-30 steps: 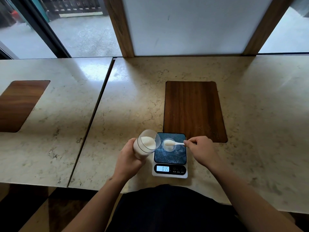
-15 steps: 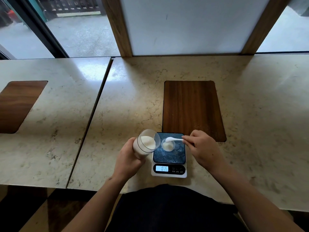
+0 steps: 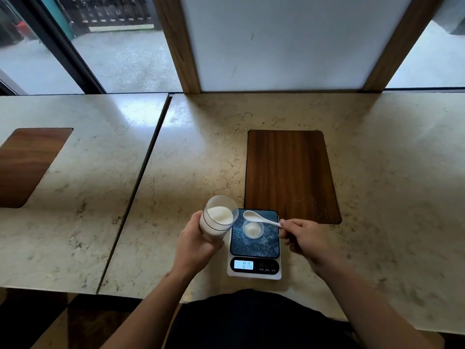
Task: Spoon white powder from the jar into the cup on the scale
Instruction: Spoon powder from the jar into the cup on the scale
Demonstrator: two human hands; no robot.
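Observation:
A clear jar (image 3: 219, 217) of white powder is tilted toward the scale, gripped low by my left hand (image 3: 195, 244). My right hand (image 3: 305, 239) pinches the handle of a white spoon (image 3: 259, 218). The spoon's bowl hovers between the jar's mouth and a small clear cup (image 3: 253, 229) with white powder in it. That cup stands on the dark platform of a white digital scale (image 3: 254, 270) whose lit display shows digits.
The scale sits near the front edge of a beige marble counter (image 3: 201, 159). A dark wood inlay (image 3: 290, 175) lies just behind the scale, another inlay (image 3: 27, 165) far left. A seam (image 3: 141, 177) splits the counter from the left slab.
The spoon has lifted out of the cup and moved left toward the jar's mouth. The jar stays tilted in my left hand, and the scale reading looks the same.

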